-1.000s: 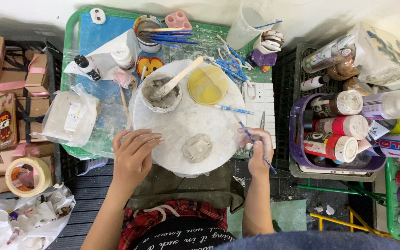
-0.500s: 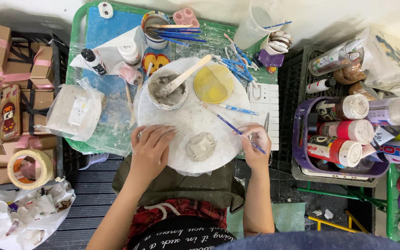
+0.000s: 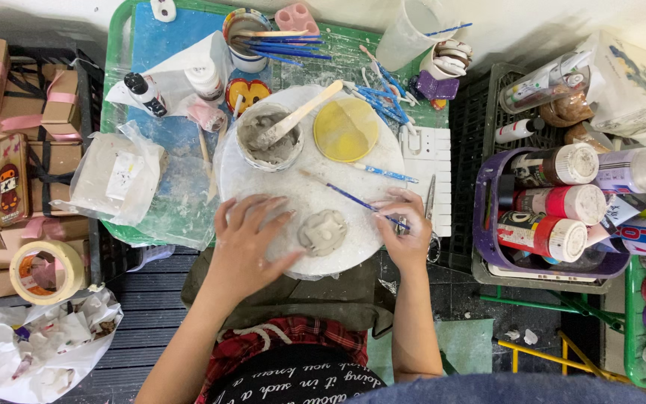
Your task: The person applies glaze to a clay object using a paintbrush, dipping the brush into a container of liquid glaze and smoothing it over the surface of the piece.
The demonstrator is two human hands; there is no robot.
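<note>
A small grey clay piece lies on a round white board. My left hand rests flat on the board just left of the clay, fingers spread, holding nothing. My right hand sits at the board's right edge and grips a thin blue-handled brush, whose tip points up-left over the board. On the board's far side stand a cup of grey slurry with a wooden stick in it and a yellow lid.
A green tray holds the board, small bottles, a paint cup with brushes and a plastic bag. A purple basket of paint bottles stands at the right. Cardboard boxes and a tape roll lie left.
My left hand has slid up onto the board beside the clay. My right hand has moved the brush inward, its tip now over the board.
</note>
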